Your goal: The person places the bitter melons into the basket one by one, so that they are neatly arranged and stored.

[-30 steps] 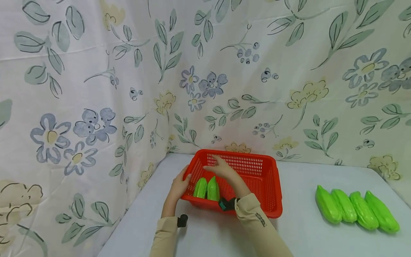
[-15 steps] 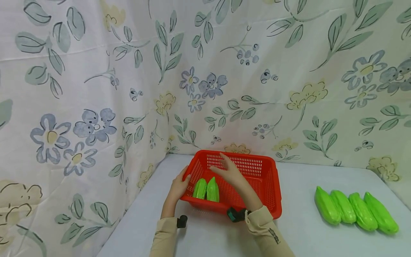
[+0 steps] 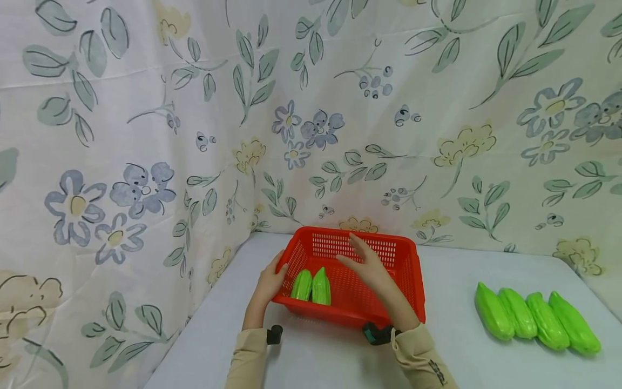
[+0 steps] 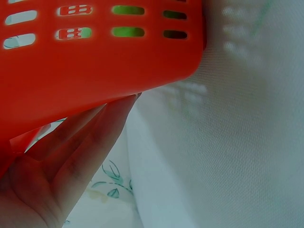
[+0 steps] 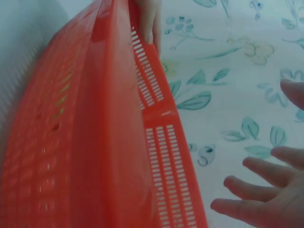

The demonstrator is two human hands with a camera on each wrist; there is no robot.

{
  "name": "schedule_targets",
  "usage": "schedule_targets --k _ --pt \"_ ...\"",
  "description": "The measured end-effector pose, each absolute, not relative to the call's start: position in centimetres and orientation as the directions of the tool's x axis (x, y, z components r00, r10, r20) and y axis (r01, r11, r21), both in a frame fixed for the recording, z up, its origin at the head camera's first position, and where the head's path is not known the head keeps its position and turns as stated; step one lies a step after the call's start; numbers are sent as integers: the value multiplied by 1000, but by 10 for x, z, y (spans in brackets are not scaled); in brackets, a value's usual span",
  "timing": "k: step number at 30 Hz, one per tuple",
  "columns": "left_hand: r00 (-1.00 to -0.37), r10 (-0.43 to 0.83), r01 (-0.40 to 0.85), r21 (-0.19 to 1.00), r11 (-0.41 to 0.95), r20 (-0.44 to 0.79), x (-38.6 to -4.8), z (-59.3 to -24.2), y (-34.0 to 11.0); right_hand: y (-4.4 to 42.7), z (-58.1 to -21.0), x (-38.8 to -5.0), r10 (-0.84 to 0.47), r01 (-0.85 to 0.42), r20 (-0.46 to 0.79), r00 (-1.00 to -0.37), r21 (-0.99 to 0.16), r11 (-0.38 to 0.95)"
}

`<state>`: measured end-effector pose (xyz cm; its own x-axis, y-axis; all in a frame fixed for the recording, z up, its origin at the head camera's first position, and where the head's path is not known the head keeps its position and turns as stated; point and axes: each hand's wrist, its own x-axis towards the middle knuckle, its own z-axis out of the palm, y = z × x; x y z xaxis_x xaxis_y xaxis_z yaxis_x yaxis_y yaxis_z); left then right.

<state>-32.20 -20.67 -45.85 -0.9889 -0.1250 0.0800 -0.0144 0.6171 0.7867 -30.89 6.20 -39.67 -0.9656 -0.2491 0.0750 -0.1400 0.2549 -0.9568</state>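
My left hand (image 3: 271, 278) grips the left rim of a red plastic basket (image 3: 420, 289). In the left wrist view the fingers (image 4: 90, 147) of that hand lie against the outside of the basket's slotted wall (image 4: 104, 66). Two bright green, ribbed gourds, a left one (image 3: 302, 284) and a right one (image 3: 321, 287), lie side by side in the basket's left front corner. Over the basket's middle hovers my right hand (image 3: 371, 265), fingers spread and holding nothing. The right wrist view shows that hand (image 5: 280, 199) apart from the basket's rim (image 5: 183, 156).
Several more green gourds (image 3: 539, 319) lie in a slanted row on the white table (image 3: 457, 281), right of the basket. A floral cloth (image 3: 369, 135) hangs behind the table and along its left side. Dark bands sit at both wrists.
My right hand has moved rightward, away from the two gourds, from the basket's left part to above its middle. The left hand has stayed on the rim.
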Motion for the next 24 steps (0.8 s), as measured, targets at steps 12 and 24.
schedule_targets --k 12,24 --pt "-990 -122 -16 777 629 78 -323 -460 -208 100 -402 -305 -220 -138 73 -973 -944 298" --pt "-989 -116 -5 780 625 87 -323 -460 -208 131 -402 -303 -173 -155 104 -980 -934 320"
